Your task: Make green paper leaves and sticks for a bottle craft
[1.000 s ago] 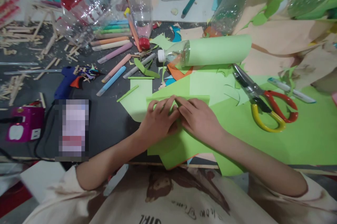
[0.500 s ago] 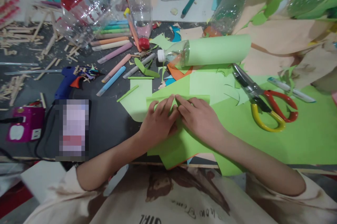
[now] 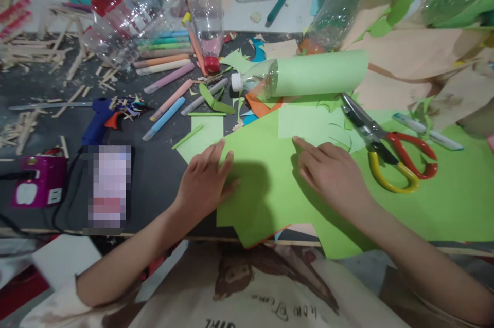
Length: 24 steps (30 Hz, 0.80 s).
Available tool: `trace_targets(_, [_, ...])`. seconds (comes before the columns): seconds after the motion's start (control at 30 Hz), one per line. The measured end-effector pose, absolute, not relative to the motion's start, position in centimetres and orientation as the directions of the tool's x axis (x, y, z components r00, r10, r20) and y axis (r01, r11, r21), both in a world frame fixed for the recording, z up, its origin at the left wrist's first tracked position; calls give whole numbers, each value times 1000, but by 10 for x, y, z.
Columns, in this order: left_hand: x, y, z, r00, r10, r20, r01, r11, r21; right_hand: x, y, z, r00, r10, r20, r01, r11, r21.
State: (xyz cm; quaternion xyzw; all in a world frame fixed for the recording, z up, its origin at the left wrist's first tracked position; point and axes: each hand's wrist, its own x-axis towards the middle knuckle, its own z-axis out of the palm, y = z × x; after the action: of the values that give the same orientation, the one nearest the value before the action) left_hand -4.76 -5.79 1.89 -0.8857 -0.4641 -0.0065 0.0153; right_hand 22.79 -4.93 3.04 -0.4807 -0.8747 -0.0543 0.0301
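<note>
My left hand (image 3: 204, 179) rests palm down with its fingers spread, at the left edge of a bright green paper sheet (image 3: 250, 179). Nothing shows in it. Over the sheet's right part is my right hand (image 3: 332, 168), its index finger stretched toward a pale green paper piece (image 3: 301, 122) and the other fingers loosely bent, with nothing visible between them. Beyond the hands lies a clear bottle (image 3: 254, 78) on its side, its body wrapped in pale green paper (image 3: 322, 73). Two thin green rolls lie near my left hand, one of them slanted (image 3: 188, 137).
Scissors (image 3: 376, 135) with red and yellow handles lie at right. A blue glue gun (image 3: 96, 120), a phone (image 3: 110, 186) and a purple box (image 3: 40, 181) are at left. Colored pens (image 3: 164, 118), wood sticks, paper scraps and plastic bottles (image 3: 204, 9) crowd the back.
My hands, which were together over a narrow green strip, have moved apart, the left one leftward and the right one rightward. That strip no longer shows between them.
</note>
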Motion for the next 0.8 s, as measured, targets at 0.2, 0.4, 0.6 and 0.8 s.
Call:
trace_targets(0.2, [-56,-53,20,538,843,10,842,-538,45,237,-53,25,-515,843,154,855,518,28])
trace_targets(0.4, [-54,-57,17,575,817,38,817,-576,23,246,-56,17,-378,895,238,916,399,-45])
trace_targets(0.6, [-44,-43,26,581,813,38,809,-582,85,242,-33,6,-483,805,345,848,528,-46])
trace_targets(0.8, [-21,-20,34,602,798,28,798,-603,19,234,-18,10,-533,714,454,751,647,-134])
